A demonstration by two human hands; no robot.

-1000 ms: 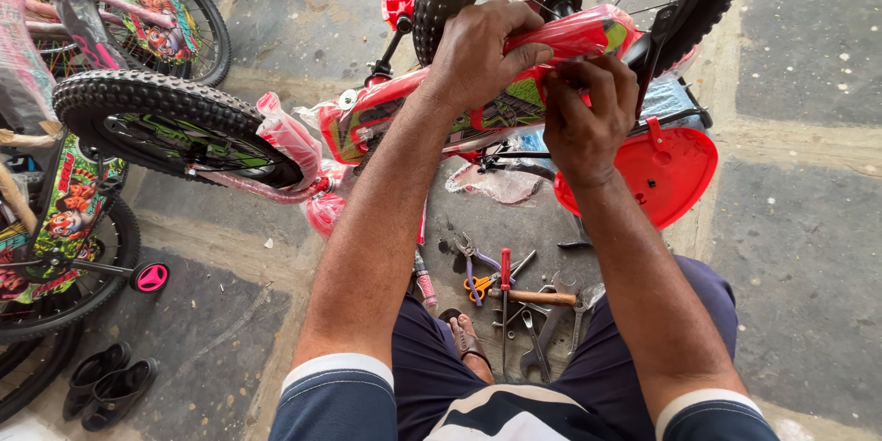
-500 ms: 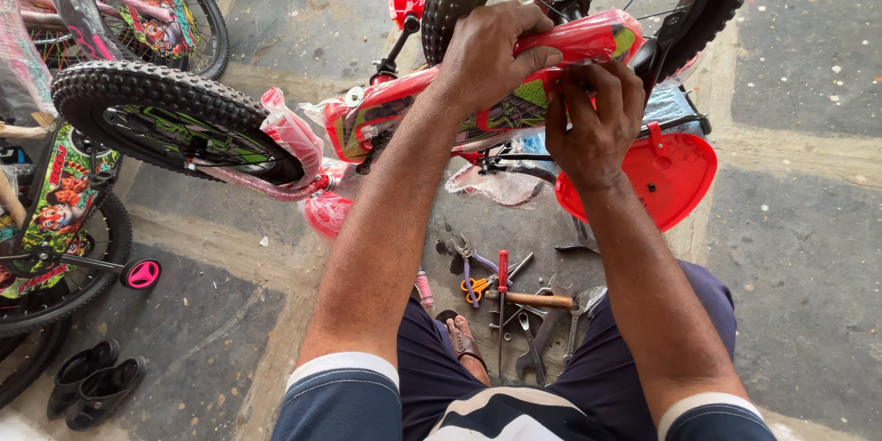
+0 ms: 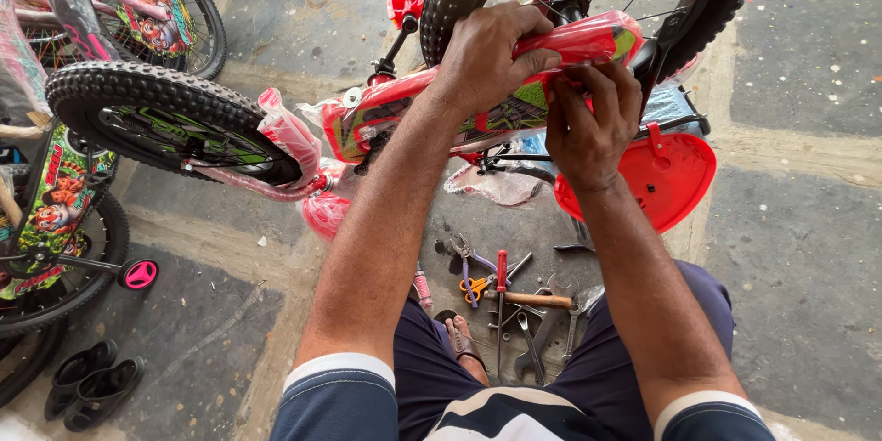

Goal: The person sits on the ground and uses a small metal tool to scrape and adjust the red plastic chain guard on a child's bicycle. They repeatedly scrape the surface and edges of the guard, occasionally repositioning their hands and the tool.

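Above, left hand (image 3: 491, 50) and right hand (image 3: 588, 124) clasp red frame (image 3: 551, 50).

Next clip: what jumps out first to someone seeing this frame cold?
The red children's bicycle lying upturned across the middle, with the left hand gripping its plastic-wrapped frame from above and the right hand working just beneath. Below them, a scatter of hand tools lies on the pavement between the person's knees. Other small bicycles crowd the left edge.

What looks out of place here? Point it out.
The red bike lies upside down, wheels up, under the left hand and right hand. Hand tools lie scattered loose on the pavement between the person's knees.
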